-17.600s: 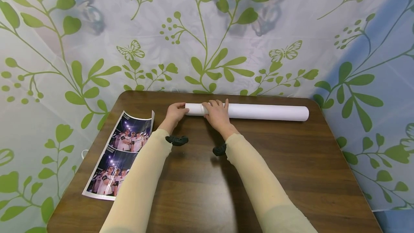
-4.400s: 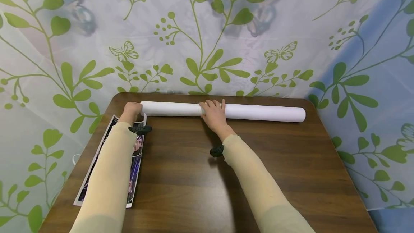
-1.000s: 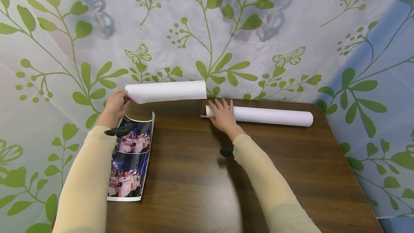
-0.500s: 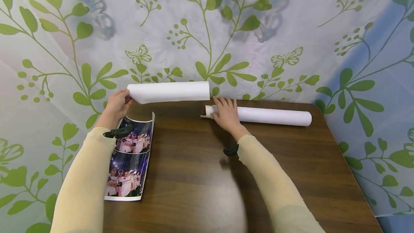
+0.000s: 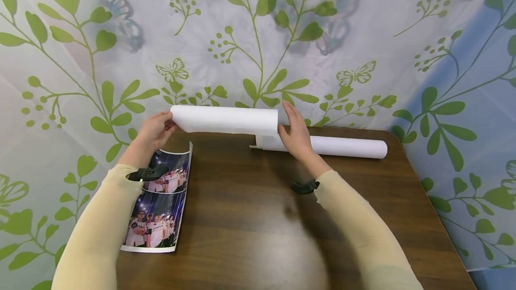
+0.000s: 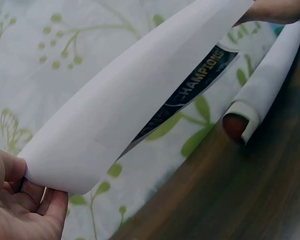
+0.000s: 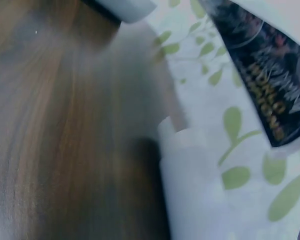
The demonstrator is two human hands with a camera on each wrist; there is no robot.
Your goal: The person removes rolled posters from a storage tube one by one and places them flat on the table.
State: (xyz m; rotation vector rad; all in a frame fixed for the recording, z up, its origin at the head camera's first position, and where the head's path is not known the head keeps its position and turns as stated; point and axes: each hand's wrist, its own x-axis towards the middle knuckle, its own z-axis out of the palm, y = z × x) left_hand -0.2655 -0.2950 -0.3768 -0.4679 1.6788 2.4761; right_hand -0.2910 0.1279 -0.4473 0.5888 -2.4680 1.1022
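Above the brown wood-grain surface (image 5: 242, 214), before leaf-printed white fabric (image 5: 225, 79), a curled white paper sheet (image 5: 225, 120) is pinched by left fingers (image 6: 54, 204); right fingers (image 5: 292, 113) are outstretched, empty. Its dark print (image 6: 197, 77) is shown only by wrist views.

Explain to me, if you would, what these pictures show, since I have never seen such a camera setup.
There is no robot here, just a person working bare-handed. The wide picture comes from a camera worn on the head, looking forward and down; the two smaller ones come from cameras worn one on each wrist.

On the brown wooden table lie a white cylindrical paper roll and, at the left, a long paper sheet printed with colour group photos.

The left hand pinches one end of a curled white paper sheet, raised off the table; dark printing shows on its inner side. The right hand is open by that sheet's other end; whether it touches is unclear.
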